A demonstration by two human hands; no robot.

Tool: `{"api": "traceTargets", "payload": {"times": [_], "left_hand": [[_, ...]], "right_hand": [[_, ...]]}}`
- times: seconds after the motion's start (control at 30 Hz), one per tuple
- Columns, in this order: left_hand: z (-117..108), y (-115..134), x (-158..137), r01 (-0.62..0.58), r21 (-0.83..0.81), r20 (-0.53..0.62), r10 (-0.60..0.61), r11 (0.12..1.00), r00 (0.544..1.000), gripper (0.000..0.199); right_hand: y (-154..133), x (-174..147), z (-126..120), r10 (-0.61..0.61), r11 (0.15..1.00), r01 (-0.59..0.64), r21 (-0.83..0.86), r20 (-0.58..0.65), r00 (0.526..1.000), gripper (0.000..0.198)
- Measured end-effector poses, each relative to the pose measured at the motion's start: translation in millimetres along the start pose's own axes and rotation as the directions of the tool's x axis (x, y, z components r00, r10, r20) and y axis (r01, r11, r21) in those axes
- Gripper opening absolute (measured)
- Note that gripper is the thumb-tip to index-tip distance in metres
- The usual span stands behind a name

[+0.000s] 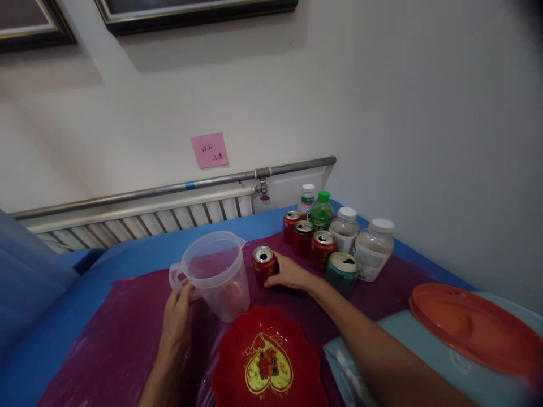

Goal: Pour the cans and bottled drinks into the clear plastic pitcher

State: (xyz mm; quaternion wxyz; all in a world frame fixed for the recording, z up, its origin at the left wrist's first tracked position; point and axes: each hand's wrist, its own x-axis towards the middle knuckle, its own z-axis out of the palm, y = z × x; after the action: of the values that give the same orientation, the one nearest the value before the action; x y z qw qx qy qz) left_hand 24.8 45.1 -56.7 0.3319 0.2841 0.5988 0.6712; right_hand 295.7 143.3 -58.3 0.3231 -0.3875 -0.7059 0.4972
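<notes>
My left hand is closed around the handle of a clear plastic measuring jug, which stands on purple plastic sheeting. To the right of the jug is an opened red drink can, upright. My right hand grips that can from its right side, thumb toward the front. In front of the jug and can lies a red scalloped plate with a gold heart pattern. More red cans and a green can stand beyond my right wrist.
Behind the cans are a green-capped bottle, a white-capped bottle and two clear jars. At right, an orange lid rests on a pale blue one. A radiator and pipe run along the wall.
</notes>
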Motion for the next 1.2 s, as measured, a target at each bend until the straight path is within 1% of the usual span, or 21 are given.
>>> {"api": "traceTargets", "payload": {"times": [0.1,0.2,0.3,0.37,0.47,0.53,0.6,0.67,0.73,0.83,0.9,0.97,1.03,1.1,1.13,1.2], "left_hand": [[1,-1,-2,-0.012,-0.001,0.003,0.012,1.000,1.000,0.042],[3,5,-8,-0.043,0.006,-0.009,0.043,0.999,0.999,0.038],[1,16,-14,-0.106,0.047,-0.094,0.110,0.993,0.990,0.038],[-3,25,-17,-0.172,0.085,-0.177,0.184,0.981,0.967,0.038],[-11,39,-22,-0.278,0.145,-0.271,0.308,0.950,0.912,0.035],[-14,48,-27,-0.322,0.202,-0.300,0.371,0.925,0.879,0.032],[-16,56,-32,-0.333,0.284,-0.309,0.415,0.899,0.856,0.032],[-17,61,-37,-0.326,0.351,-0.304,0.436,0.878,0.847,0.034],[-17,62,-39,-0.322,0.381,-0.284,0.441,0.867,0.852,0.038],[-17,58,-39,-0.318,0.398,-0.232,0.430,0.861,0.873,0.041],[-15,54,-38,-0.320,0.388,-0.192,0.415,0.864,0.889,0.042],[-13,51,-38,-0.323,0.370,-0.153,0.400,0.871,0.904,0.043],[-11,50,-39,-0.320,0.368,-0.121,0.386,0.873,0.914,0.043],[-10,50,-41,-0.315,0.362,-0.102,0.373,0.878,0.922,0.042],[-10,50,-41,-0.317,0.351,-0.098,0.371,0.881,0.923,0.042],[-9,49,-42,-0.315,0.332,-0.100,0.366,0.889,0.925,0.041]], "right_hand": [[-2,0,-3,0.002,1.000,-0.002,0.017,-0.041,0.999,0.064],[-12,-2,-10,-0.006,1.000,0.009,0.023,-0.128,0.992,0.062],[-27,-4,-18,-0.022,1.000,0.024,0.006,-0.237,0.971,0.057],[-40,-7,-22,-0.035,0.999,0.034,-0.007,-0.297,0.954,0.056],[-63,-14,-25,-0.100,0.993,0.073,-0.088,-0.363,0.926,0.058],[-81,-21,-26,-0.165,0.979,0.105,-0.175,-0.374,0.913,0.061],[-98,-28,-24,-0.208,0.960,0.119,-0.252,-0.366,0.907,0.063],[-113,-37,-22,-0.245,0.938,0.128,-0.322,-0.355,0.902,0.066],[-125,-45,-17,-0.298,0.907,0.158,-0.389,-0.332,0.895,0.070],[-134,-54,-9,-0.412,0.832,0.225,-0.507,-0.292,0.863,0.071],[-135,-58,-4,-0.504,0.754,0.276,-0.596,-0.254,0.826,0.068],[-136,-60,-1,-0.606,0.651,0.349,-0.674,-0.185,0.773,0.062],[-138,-62,1,-0.702,0.523,0.421,-0.741,-0.096,0.705,0.057],[-140,-64,2,-0.764,0.401,0.457,-0.794,-0.015,0.645,0.054],[-142,-65,2,-0.782,0.352,0.462,-0.814,0.016,0.623,0.053],[-145,-67,4,-0.800,0.284,0.467,-0.837,0.061,0.596,0.052]]}}
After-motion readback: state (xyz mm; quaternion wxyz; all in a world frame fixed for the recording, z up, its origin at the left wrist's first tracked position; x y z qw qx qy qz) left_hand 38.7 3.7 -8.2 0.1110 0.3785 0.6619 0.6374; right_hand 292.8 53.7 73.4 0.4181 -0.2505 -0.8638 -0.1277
